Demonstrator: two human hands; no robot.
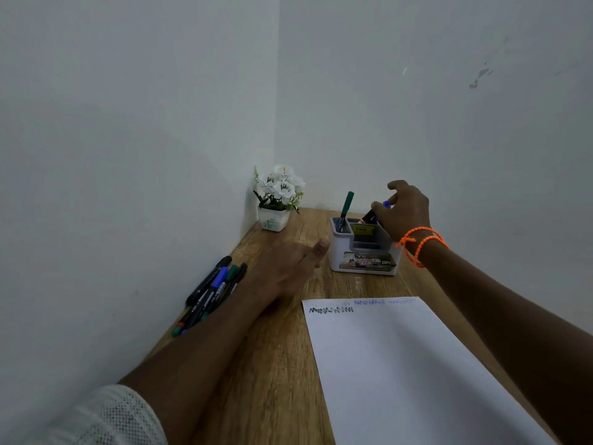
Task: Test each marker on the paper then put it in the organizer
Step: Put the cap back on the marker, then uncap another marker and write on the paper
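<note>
A white organizer (343, 255) stands on the wooden desk past the paper. A green marker (346, 205) stands upright in its back left slot. My right hand (407, 210) hovers over the organizer, fingers pinched on a blue-capped marker (373, 213) whose lower end dips into a compartment. My left hand (288, 268) rests on the desk left of the organizer, thumb up, holding nothing. Several markers (211, 290) lie in a pile by the left wall, just left of my forearm. The white paper (401, 364) shows black and blue squiggles along its top edge.
A small white pot of white artificial flowers (278, 197) sits in the desk's far corner. Walls close the desk on the left and at the back. The wooden desk (272, 380) runs toward me between my arms.
</note>
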